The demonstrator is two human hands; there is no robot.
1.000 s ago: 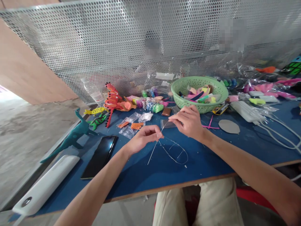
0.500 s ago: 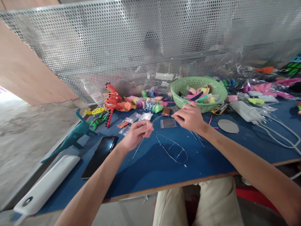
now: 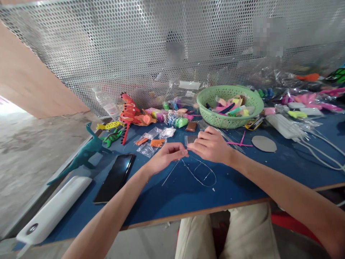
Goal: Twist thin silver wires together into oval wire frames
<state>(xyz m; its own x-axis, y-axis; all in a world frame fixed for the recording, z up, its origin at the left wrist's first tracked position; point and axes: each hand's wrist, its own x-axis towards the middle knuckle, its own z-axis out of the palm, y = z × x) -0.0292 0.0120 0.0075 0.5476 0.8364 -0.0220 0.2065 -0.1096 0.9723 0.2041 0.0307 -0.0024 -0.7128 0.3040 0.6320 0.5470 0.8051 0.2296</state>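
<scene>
The left hand (image 3: pixel 171 155) pinches a twisted wire loop (image 3: pixel 191 174), which extends from the fingertips over the blue tabletop (image 3: pixel 167 205); the right hand (image 3: pixel 211 146) meets them, its curled fingers' hold impossible to tell.

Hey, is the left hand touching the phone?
Apart. The head view shows blue table between the left hand and the phone.

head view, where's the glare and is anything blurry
In the head view, a pale reflection marks the phone; the head view's far left edge is washed out; also in the head view, pixelated patches hide detail around the perforated panel, and the thin wire looks faint against the blue tabletop.
</scene>
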